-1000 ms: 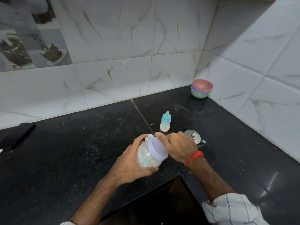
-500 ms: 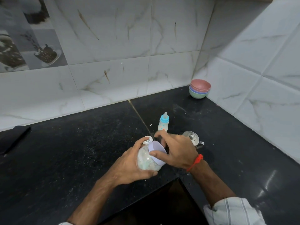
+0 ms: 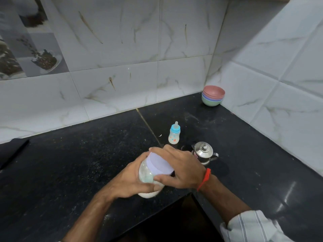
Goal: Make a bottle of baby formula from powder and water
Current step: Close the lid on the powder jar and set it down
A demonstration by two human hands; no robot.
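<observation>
A clear plastic jar of white formula powder point(image 3: 146, 173) is tilted over the near edge of the black counter point(image 3: 70, 163). My left hand point(image 3: 130, 179) wraps its body from the left. My right hand point(image 3: 180, 167) grips its pale lilac lid point(image 3: 158, 164) from the right, fingers around the rim. A small baby bottle point(image 3: 174, 134) with a blue collar and clear teat stands upright behind the jar, with a little white content at the bottom. To the right of the jar sits a small steel kettle point(image 3: 204, 152) with its lid on.
A stack of coloured bowls point(image 3: 213, 96) sits in the far right corner against the tiled walls. A dark flat object point(image 3: 12, 151) lies at the left edge of the counter. A small white fleck point(image 3: 160, 135) lies left of the bottle.
My right hand has shifted its hold around the lilac lid, from fingertips on the rim to a fuller wrap. The jar stays tilted in my left hand.
</observation>
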